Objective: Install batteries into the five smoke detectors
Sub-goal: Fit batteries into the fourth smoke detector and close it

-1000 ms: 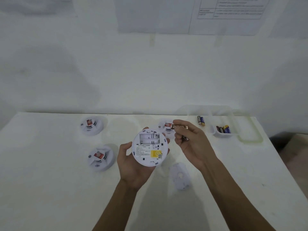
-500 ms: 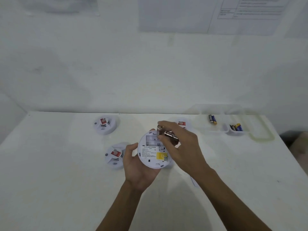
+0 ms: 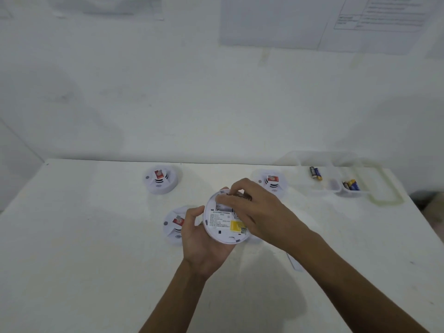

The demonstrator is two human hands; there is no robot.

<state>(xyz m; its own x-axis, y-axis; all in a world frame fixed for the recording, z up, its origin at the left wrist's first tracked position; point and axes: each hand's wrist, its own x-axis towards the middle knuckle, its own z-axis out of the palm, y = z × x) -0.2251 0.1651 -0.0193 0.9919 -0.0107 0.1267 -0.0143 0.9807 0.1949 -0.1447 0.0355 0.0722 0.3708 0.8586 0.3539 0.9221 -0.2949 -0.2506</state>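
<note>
- Four smoke detectors are in view. Three lie face-up on the white bench (image 3: 72, 236): the far-left smoke detector (image 3: 161, 180), the smoke detector by the tray (image 3: 271, 182), and the near smoke detector (image 3: 176, 224), whose right side is hidden behind my left hand (image 3: 204, 241).
- That hand grips the held smoke detector (image 3: 224, 224) above the middle of the bench. My fingers curl under it, my thumb is on its left rim, and its back is tilted up toward me.
- My right hand (image 3: 262, 212) covers the upper right of that back, so most of the battery bay is hidden.
- Its fingers are curled and pinch a dark battery (image 3: 242, 195); only a short, blurred stretch shows.
- The battery's long axis runs roughly left to right across the top of the detector's back. I cannot tell which way its poles face.
- The print beside the yellow sticker (image 3: 236, 225) is too small to read.
- A white flat piece (image 3: 294, 260) peeks out from under my right forearm; I cannot tell what it is.
- The clear plastic tray (image 3: 331, 153) sits at the bench's far right corner, its walls faint. It holds spare batteries, a pair (image 3: 315, 173) in one section and a few (image 3: 351, 185) in a small compartment.
- The bench's far edge meets the wall (image 3: 168, 104), and open surface lies to the left and near me.
- Papers (image 3: 271, 22) on the wall are cut off at the top, their print blurred.
</note>
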